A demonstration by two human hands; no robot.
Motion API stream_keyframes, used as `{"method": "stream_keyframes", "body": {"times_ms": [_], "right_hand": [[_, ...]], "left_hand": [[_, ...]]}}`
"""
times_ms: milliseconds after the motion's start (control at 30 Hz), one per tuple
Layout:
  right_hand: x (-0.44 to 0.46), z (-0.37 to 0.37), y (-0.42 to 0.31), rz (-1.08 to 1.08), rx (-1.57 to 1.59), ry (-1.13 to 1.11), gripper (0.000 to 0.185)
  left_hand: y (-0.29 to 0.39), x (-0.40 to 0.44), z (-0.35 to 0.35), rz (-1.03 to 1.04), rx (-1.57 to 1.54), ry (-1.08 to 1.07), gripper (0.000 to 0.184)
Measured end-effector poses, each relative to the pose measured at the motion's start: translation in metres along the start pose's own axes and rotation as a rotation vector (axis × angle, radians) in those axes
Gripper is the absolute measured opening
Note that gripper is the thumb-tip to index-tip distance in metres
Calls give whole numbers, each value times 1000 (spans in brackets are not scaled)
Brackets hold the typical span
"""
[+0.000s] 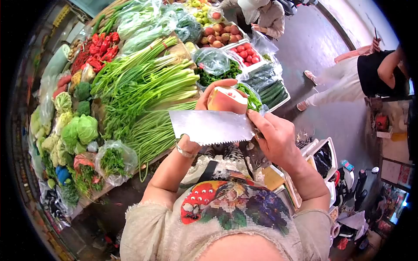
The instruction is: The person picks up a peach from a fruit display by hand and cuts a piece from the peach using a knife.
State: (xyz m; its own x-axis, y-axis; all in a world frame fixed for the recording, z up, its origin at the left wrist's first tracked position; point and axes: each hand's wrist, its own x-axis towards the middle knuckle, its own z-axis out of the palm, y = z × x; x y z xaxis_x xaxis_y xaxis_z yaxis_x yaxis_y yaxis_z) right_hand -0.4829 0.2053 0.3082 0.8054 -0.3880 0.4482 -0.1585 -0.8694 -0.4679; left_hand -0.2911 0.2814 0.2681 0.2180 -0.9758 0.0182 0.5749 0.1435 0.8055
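My left hand (205, 98) is wrapped around a cut peach-like fruit (227, 101), whose pale flesh faces up and away from me. My right hand (275, 132) grips the right end of a wide metal blade (209, 126) with a toothed lower edge. The blade lies across in front of the fruit and hides part of my left hand and wrist. My right thumb and index finger are close to the fruit's right side; whether they touch it I cannot tell.
Bundled green stalks (152, 87), a cabbage (87, 129) and red peppers (102, 45) fill the stall at left. Beyond are boxes of tomatoes (247, 54) and cucumbers (272, 91). One person (272, 19) is at the top, another (374, 74) stands at right.
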Motion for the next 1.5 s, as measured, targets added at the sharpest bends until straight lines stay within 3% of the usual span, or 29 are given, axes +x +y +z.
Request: {"method": "stream_keyframes", "body": {"times_ms": [67,167,300,433,500,567,633,667,833,900,1000,1100,1167,1300,1400,1467,1500], "right_hand": [[1,0,-6,5,-12,-10,50],[0,0,-16,32,-32,-7,51],[0,-3,-29,78,4,-6,49],[1,-2,-32,73,-6,-9,49],[1,1,-34,44,-27,-1,47],[4,3,-33,36,-18,12,44],[5,4,-33,52,-6,16,43],[5,5,-32,69,8,18,43],[8,0,-36,116,14,-35,42],[8,-1,-35,120,15,-49,42],[6,-1,-30,136,20,-82,41],[4,-1,-21,155,218,-37,38],[5,-8,-21,279,355,-135,35],[11,-15,-18,297,307,-184,33],[13,-16,-19,378,288,-195,28],[10,-20,-19,587,364,-73,23],[5,-18,-11,573,269,6,20]], "left_hand": [[4,-5,3,82,67,-36,60],[10,-13,9,173,115,35,65],[16,-20,12,407,474,39,72],[19,-21,11,367,504,76,70],[21,-18,1,-45,-71,-51,70],[19,-19,1,9,-27,-65,77],[16,-20,3,277,206,-60,86],[18,-22,3,276,410,2,91],[8,-21,4,462,623,107,90],[9,-19,5,346,480,52,90],[8,-16,0,338,428,0,90],[6,-16,-2,278,357,-33,90],[5,-14,-3,251,351,-40,91],[1,-9,-2,211,297,-73,89],[-3,-6,0,61,112,50,81],[-3,-3,-4,30,119,103,81],[-3,-3,-6,-9,129,154,81]]}}
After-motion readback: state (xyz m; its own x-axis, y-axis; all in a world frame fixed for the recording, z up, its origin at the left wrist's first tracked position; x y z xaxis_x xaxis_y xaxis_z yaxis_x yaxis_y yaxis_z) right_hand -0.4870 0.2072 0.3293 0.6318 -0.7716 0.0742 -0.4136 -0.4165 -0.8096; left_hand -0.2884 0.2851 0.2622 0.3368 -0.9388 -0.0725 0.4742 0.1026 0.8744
